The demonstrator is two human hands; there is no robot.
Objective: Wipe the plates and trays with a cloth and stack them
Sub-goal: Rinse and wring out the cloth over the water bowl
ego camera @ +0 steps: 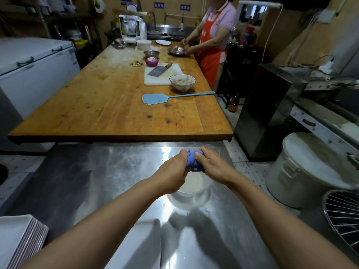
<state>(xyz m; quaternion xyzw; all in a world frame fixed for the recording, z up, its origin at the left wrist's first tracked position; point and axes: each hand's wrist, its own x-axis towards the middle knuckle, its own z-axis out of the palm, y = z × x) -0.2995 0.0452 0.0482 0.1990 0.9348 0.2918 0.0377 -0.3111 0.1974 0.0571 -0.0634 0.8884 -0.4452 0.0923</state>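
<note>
Both hands gripped one blue cloth (194,161), bunched tight between them. The left hand (172,171) curled its fingers around the cloth's left end; the right hand (210,166) curled around the right end. The cloth was held above a clear bowl (194,188) that stood on a steel table (97,181).

The steel table surface was shiny, streaked and carried scattered water drops. A stack of white trays (21,241) sat at its near left corner, edges aligned. One more tray (139,243) lay on the table between the forearms.

A wooden table (108,105) butted against the far edge of the steel table, at a higher level. On it lay a blue fly swatter (155,98), a glass bowl (182,82) of food, a white cutting board (161,74) with a cleaver (158,70) on it, a red onion (152,61) and a metal bowl (151,53).

A second person in an orange apron (210,53) stood at the far right side of the wooden table. A white chest freezer (33,70) stood at the left. A lidded white bin (308,167) and a wire rack (343,216) stood on the floor at the right. A steel sink (165,29) ran along the back wall.
</note>
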